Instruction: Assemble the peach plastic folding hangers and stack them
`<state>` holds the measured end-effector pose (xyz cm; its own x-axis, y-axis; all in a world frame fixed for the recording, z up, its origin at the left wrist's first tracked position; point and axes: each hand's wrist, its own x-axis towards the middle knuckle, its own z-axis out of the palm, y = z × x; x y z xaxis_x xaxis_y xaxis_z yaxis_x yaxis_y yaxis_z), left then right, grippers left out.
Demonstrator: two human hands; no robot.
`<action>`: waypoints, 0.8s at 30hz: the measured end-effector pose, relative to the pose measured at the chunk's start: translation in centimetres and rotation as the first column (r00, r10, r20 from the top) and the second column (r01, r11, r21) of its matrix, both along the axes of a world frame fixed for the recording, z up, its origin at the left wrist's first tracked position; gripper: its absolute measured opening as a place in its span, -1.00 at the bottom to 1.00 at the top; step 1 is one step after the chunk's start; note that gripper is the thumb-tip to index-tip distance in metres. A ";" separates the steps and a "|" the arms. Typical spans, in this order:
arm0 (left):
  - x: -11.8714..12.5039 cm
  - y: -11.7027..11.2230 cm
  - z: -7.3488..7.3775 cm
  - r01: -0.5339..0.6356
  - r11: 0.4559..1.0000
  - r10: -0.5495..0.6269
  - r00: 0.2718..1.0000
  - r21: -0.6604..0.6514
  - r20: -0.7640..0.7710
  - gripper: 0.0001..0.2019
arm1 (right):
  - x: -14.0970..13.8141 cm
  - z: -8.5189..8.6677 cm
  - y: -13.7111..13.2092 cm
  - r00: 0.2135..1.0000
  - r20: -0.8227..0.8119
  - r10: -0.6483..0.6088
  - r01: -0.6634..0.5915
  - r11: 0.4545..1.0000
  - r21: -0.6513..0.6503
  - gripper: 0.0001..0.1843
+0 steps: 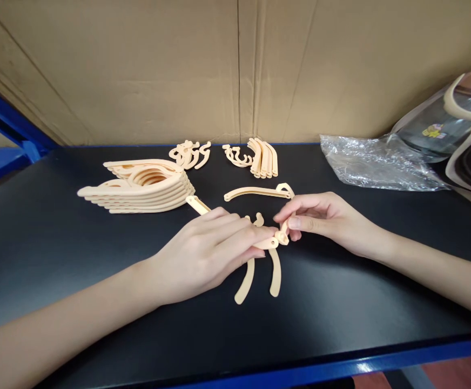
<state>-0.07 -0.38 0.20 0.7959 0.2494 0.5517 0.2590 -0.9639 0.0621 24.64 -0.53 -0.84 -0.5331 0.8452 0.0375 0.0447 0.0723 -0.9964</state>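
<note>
My left hand is closed around a cream plastic hanger arm, whose holed end sticks out past the fingertips. The arm's other end shows beyond the knuckles. Between the thumb and fingers of my right hand is a small cream hanger hook, touching or very close to the holed end. Whether the two are joined I cannot tell. Under and beside my left hand lie two curved cream strips, partly hidden. Just behind the hands rests another hanger arm, with a hook-shaped piece at its right end.
A stack of folded cream hangers stands at the left. Farther back are a pile of hooks, several smaller curved pieces and a bunch of hanger arms. Clear plastic wrap and a transparent bag lie right. Cardboard closes the back.
</note>
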 end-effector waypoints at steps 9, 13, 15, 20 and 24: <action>0.0 -0.1 -0.3 0.003 1.000 -0.004 1.000 0.013 0.015 -0.68 | 0.1 0.0 0.0 0.998 0.061 0.028 -0.032 0.998 0.060 -0.91; 0.0 -0.1 -0.3 -0.004 0.999 0.004 1.000 0.033 -0.004 -0.73 | 0.0 0.1 -0.1 0.994 0.108 0.028 -0.037 0.996 0.080 -0.90; -0.1 -0.1 -0.3 -0.012 0.999 0.012 1.000 0.038 -0.016 -0.74 | -0.1 0.2 -0.3 0.991 0.132 0.000 -0.011 0.996 0.086 -0.89; -0.2 0.0 -0.3 -0.038 0.998 0.042 0.996 0.058 -0.075 -0.75 | -0.3 0.1 -0.6 0.978 0.189 -0.086 0.057 0.986 0.156 -0.85; -0.2 0.1 -0.4 -0.060 0.996 0.066 0.992 0.059 -0.107 -0.79 | -0.5 0.0 -0.8 0.961 0.227 -0.160 0.096 0.958 0.269 -0.87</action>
